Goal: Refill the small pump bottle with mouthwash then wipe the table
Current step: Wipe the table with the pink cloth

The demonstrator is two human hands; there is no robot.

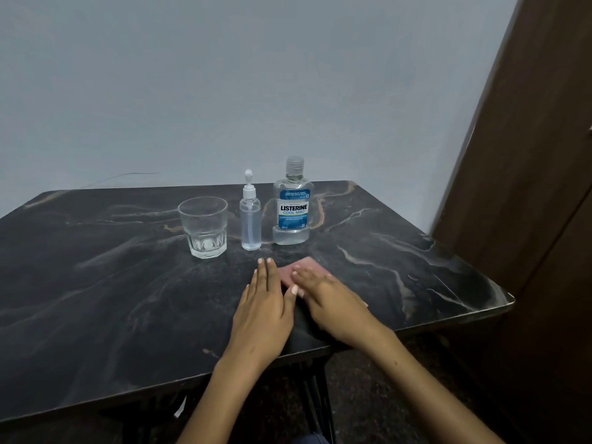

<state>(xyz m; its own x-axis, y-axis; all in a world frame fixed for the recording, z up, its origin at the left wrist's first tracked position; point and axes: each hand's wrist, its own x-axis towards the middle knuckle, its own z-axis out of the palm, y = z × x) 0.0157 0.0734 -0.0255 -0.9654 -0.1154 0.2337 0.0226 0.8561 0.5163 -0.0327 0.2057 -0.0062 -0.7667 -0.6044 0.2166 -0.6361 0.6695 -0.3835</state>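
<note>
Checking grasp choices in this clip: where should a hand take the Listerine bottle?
Probably around the Listerine bottle at its labelled body, approached from its right: it stands upright, capped, and the small pump bottle stands close on its left, while the table is bare on its right.

Two bare forearms are seen entering from 6 o'clock, no sleeves visible up to the frame edge. Left hand (261, 310) and right hand (333, 304) are both bare: no rings, no watch, no bracelets, no gloves noted. Fingernails (293, 290) are kept short to medium, rounded, with a pale light finish. Right-hand fingers are slightly motion-blurred. A small strip of blue fabric, possibly clothing, is glimpsed at 6 o'clock between the arms
</note>
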